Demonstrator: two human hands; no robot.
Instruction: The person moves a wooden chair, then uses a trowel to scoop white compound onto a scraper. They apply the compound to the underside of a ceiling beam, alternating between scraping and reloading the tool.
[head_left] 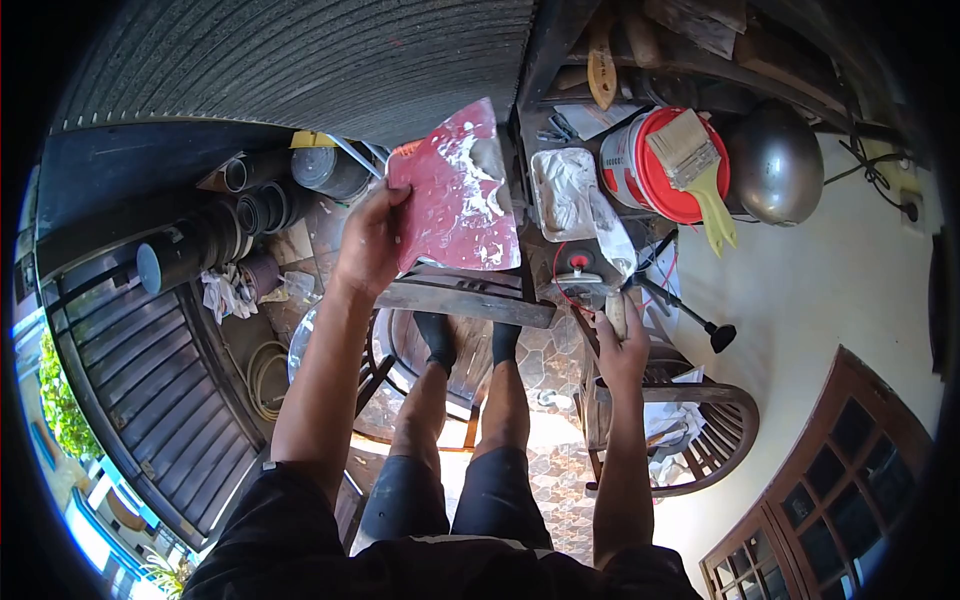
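My left hand (371, 240) is closed on the edge of a dull red flat sheet (432, 220), its face smeared with white putty on the right side. Lower and to the right, my right hand (622, 348) grips the pale handle of a putty knife (613, 243). White paste coats the knife's blade, which points up and overlaps the side of a shallow white tray (545, 222). Inside that tray lies white putty (570, 188). The fingers of my left hand are partly hidden behind the sheet.
Right of the tray stands a red-lidded paint bucket (640, 130) with a wide paintbrush (690, 155) on it, beside a metal bowl (778, 163). Below are a wooden chair (735, 415) and the stool seat (470, 350) under my feet. Black pots (190, 245) line the left.
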